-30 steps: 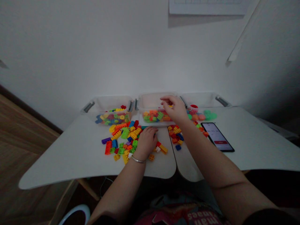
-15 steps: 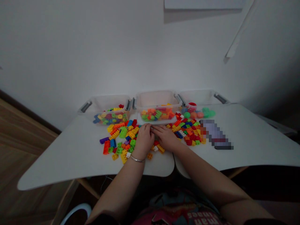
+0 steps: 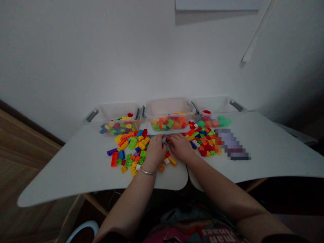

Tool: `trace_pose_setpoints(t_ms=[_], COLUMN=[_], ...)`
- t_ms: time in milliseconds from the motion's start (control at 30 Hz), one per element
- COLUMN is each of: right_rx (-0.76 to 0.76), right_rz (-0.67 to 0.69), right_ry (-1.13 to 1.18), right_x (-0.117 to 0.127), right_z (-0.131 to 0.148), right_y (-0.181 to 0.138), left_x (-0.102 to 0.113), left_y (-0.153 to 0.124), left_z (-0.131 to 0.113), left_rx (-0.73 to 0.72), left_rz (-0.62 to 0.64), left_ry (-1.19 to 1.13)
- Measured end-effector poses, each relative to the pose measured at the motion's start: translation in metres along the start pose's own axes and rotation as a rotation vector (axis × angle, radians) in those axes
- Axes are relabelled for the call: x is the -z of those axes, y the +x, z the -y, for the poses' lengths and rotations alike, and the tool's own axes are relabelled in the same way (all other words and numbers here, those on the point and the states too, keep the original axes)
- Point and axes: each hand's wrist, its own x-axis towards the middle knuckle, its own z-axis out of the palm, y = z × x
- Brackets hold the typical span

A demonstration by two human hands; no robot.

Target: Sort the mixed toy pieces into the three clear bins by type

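My left hand [image 3: 155, 150] and my right hand [image 3: 180, 145] rest side by side on the white table [image 3: 76, 168], fingertips meeting over small bricks just in front of the middle clear bin [image 3: 169, 108]. Both hands are curled, fingers pressed down among the pieces; what they pinch is hidden. A loose pile of coloured bricks [image 3: 128, 148] lies left of my left hand. Another brick pile [image 3: 204, 140] lies right of my right hand. A bracelet sits on my left wrist.
Three clear plastic bins stand along the wall: the left bin [image 3: 113, 113] with mixed round pieces, the middle with orange and green bricks, the right bin [image 3: 215, 105] with green and orange balls. A blurred phone [image 3: 233, 145] lies at the right. The table's front edge dips between two lobes.
My right hand left the middle bin and came down to the table beside my left hand. Both hands have since shifted slightly toward the bin.
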Motion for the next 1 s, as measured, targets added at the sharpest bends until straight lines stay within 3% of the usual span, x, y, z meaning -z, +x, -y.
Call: trace_pose_setpoints(t_ms=[133,333,700,833,1000], right_rx=[-0.056,0.017,-0.079,-0.085,-0.079], right_rz=[-0.020,-0.005,0.020,-0.071,-0.298], right_ry=[-0.042,-0.039,-0.016,0.143,0.388], right_x=[0.000,-0.003,-0.002,-0.003,0.001], right_z=[0.000,-0.001,-0.003,-0.006,-0.012], right_y=[-0.001,-0.001,-0.001,-0.001,0.002], left_x=[0.000,0.003,0.003,0.004,0.006], left_y=[0.000,0.000,0.000,0.000,0.000], left_z=[0.000,-0.001,-0.003,-0.004,-0.005], left_rx=[-0.007,-0.030,-0.035,-0.028,-0.036], left_rz=[0.002,0.025,0.041,0.054,0.068], left_ry=[0.003,0.009,0.038,0.054,0.048])
